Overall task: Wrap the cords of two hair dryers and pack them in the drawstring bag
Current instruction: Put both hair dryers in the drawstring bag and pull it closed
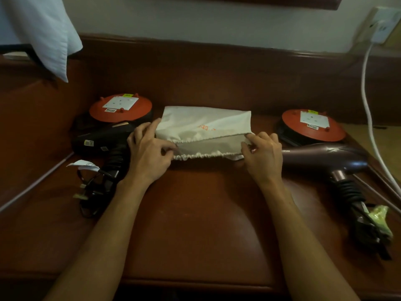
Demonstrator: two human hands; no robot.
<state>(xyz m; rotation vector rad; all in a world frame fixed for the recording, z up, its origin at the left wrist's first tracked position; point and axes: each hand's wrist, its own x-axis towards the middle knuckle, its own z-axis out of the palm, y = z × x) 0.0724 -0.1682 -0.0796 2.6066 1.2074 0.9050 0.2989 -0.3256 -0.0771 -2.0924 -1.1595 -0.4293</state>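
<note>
A white drawstring bag (204, 124) lies flat in the middle of the brown table (195, 213), its gathered mouth facing me and held apart. My left hand (147, 155) pinches the mouth's left end. My right hand (262, 157) pinches the right end. A black hair dryer (102, 140) lies to the left, its cord and plug (91, 192) bundled near its handle. A dark purple hair dryer (325, 157) lies to the right, its cord (366, 224) gathered at the handle beside a green tie.
Two red cable reels with white sockets stand behind the dryers, one at the left (120, 108) and one at the right (312, 124). A white cable (368, 109) hangs from a wall socket at the right. White cloth (43, 29) hangs at the top left.
</note>
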